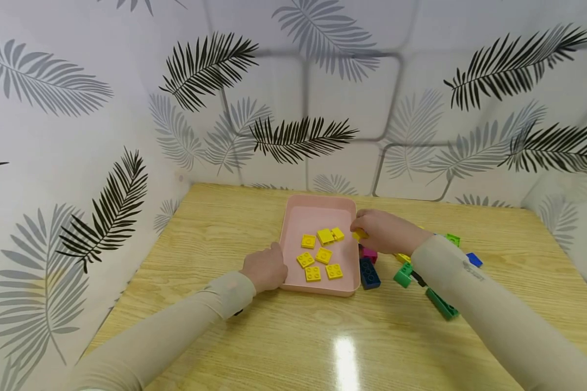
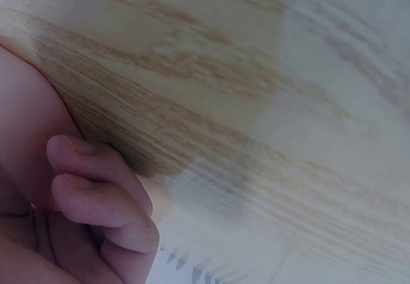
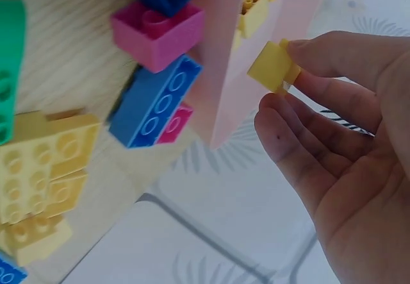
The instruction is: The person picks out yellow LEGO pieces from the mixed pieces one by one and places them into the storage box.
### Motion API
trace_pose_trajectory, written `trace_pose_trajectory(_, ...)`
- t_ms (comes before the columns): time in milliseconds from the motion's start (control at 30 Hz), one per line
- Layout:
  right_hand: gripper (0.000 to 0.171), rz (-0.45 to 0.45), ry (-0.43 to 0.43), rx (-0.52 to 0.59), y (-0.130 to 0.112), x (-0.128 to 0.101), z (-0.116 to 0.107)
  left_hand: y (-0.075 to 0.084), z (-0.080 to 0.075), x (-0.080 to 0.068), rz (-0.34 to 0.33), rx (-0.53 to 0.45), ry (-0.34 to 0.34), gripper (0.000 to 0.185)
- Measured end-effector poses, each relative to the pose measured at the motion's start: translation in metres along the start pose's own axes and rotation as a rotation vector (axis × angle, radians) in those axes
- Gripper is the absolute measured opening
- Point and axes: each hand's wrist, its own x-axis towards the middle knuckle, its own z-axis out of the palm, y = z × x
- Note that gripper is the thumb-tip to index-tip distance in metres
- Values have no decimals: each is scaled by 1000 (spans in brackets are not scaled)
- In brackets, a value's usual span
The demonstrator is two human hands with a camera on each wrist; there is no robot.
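Right hand [image 1: 382, 232] pinches a yellow brick [image 3: 273, 66] at the pink tray's [image 1: 318, 212] 3 o'clock rim. Left hand [image 1: 266, 269], fingers curled, apparently rests against the tray's 8 o'clock wall, gripping nothing, on the table [image 1: 293, 336].

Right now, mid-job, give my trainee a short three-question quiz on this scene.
1. True or false: the right hand pinches a yellow brick.
2. How many yellow bricks lie in the pink tray in the head view?
A) four B) seven C) ten
3. Fill in: the left hand rests at the tray's ____ edge.

Key:
1. True; the fingertips hold it beside the tray's right wall.
2. B, seven.
3. Left, near its front corner; the wrist view shows curled fingers holding nothing.
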Motion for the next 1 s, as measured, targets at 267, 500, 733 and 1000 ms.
trace_pose_trajectory(267, 26, -4, -56, -23, -12, 20, -2, -1, 1, 1, -12, 9, 3, 55)
trace_pose_trajectory(500, 29, 29, -130, 2, -19, 35, 4, -1, 2, 2, -16, 15, -3, 56)
trace_pose_trajectory(733, 29, 47, -189, -12, -18, 48, 16, 0, 1, 1, -12, 24, -8, 54)
trace_pose_trajectory(1000, 27, 34, -205, -12, -22, 49, 22, -2, 2, 1, 0, 17, 7, 48)
